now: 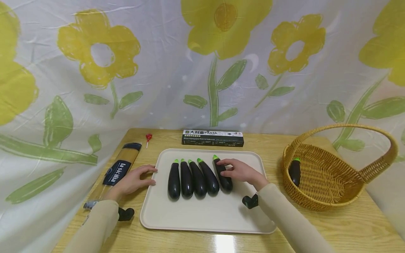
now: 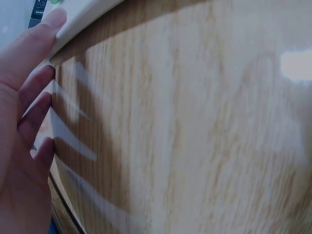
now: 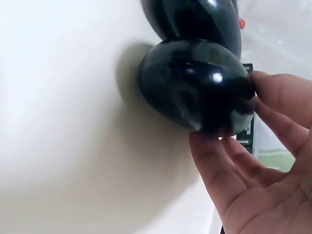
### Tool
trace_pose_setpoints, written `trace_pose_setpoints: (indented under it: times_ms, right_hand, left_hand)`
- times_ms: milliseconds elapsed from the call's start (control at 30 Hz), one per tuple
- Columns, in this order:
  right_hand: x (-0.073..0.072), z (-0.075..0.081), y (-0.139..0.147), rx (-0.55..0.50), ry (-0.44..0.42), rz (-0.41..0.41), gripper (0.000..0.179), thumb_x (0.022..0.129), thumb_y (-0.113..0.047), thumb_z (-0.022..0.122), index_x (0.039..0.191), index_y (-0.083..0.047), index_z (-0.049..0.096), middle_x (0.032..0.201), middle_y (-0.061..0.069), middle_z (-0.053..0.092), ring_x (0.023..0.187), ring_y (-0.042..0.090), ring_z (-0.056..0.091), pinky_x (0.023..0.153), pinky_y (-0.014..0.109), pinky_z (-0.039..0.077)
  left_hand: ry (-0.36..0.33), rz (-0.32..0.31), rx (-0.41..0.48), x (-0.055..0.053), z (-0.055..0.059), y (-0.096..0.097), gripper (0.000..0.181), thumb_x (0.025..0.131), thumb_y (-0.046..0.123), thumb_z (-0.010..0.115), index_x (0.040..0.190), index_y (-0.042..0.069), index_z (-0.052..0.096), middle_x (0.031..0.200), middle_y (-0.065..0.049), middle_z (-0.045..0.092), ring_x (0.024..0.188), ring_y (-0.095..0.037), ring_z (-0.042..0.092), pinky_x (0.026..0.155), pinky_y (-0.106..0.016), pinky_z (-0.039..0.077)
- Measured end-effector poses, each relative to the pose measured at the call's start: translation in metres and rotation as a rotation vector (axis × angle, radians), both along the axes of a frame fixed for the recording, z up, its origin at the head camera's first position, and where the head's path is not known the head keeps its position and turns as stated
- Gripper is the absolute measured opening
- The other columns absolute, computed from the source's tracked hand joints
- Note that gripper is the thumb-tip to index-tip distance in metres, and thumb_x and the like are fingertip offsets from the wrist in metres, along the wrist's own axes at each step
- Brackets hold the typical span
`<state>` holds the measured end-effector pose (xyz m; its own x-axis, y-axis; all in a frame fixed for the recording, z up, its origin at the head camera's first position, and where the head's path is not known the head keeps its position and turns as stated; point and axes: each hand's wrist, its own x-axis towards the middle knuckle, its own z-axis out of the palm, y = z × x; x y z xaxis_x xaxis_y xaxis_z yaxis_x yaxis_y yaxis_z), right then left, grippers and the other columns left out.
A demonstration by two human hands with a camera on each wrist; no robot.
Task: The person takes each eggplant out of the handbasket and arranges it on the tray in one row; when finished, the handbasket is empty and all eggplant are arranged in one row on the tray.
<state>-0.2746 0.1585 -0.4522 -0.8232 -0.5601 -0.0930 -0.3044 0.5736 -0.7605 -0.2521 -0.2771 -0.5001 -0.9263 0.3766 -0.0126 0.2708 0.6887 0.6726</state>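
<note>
Several dark eggplants with bright green stem ends lie side by side on a cream tray (image 1: 196,218). My right hand (image 1: 238,171) grips the rightmost eggplant (image 1: 225,182) around its upper half. In the right wrist view, thumb and fingers are on either side of this eggplant (image 3: 195,87), whose rounded end faces the camera; a neighbouring eggplant (image 3: 200,19) lies behind it. My left hand (image 1: 134,181) is at the tray's left edge, fingers loosely bent and holding nothing. In the left wrist view, the thumb of the left hand (image 2: 24,107) is at the tray's rim.
A wicker basket (image 1: 319,205) with a tall handle stands at the right, another eggplant (image 1: 295,172) inside. Behind the tray lies a black pasta box (image 1: 212,140). A spaghetti pack (image 1: 121,167) and a red lollipop (image 1: 148,136) lie left. A flowered cloth (image 1: 164,88) hangs behind the table.
</note>
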Motion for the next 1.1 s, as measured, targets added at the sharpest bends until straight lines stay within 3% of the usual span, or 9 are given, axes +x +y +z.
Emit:
trace_pose_setpoints:
  times_ms: [267, 667, 1100]
  right_hand:
    - [0.0004, -0.0042, -0.0022, -0.019, -0.05, -0.01, 0.043, 0.094, -0.014, 0.064, 0.135, -0.003, 0.055, 0.136, 0.019, 0.054, 0.114, 0.035, 0.061, 0.093, 0.041, 0.051]
    - [0.0023, -0.0041, -0.0007, -0.036, -0.055, 0.019, 0.038, 0.093, -0.011, 0.063, 0.13, -0.003, 0.059, 0.13, 0.018, 0.058, 0.112, 0.035, 0.06, 0.092, 0.042, 0.05]
    - [0.0043, -0.0048, 0.0008, -0.069, -0.127, -0.004, 0.039, 0.093, -0.012, 0.064, 0.131, -0.004, 0.058, 0.128, 0.018, 0.057, 0.107, 0.027, 0.062, 0.085, 0.034, 0.054]
  left_hand:
    - [0.011, -0.005, 0.0, 0.0008, 0.0002, 0.0003, 0.048, 0.088, 0.033, 0.073, 0.127, 0.009, 0.061, 0.144, -0.021, 0.047, 0.136, -0.044, 0.037, 0.111, -0.062, 0.026]
    - [0.007, 0.003, -0.005, 0.0, -0.0001, -0.0004, 0.048, 0.088, 0.035, 0.073, 0.128, 0.011, 0.061, 0.144, -0.02, 0.047, 0.136, -0.043, 0.036, 0.111, -0.062, 0.026]
    - [0.008, 0.001, -0.004, -0.0009, -0.0009, -0.0001, 0.047, 0.087, 0.035, 0.073, 0.127, 0.012, 0.062, 0.145, -0.02, 0.047, 0.136, -0.043, 0.036, 0.111, -0.062, 0.026]
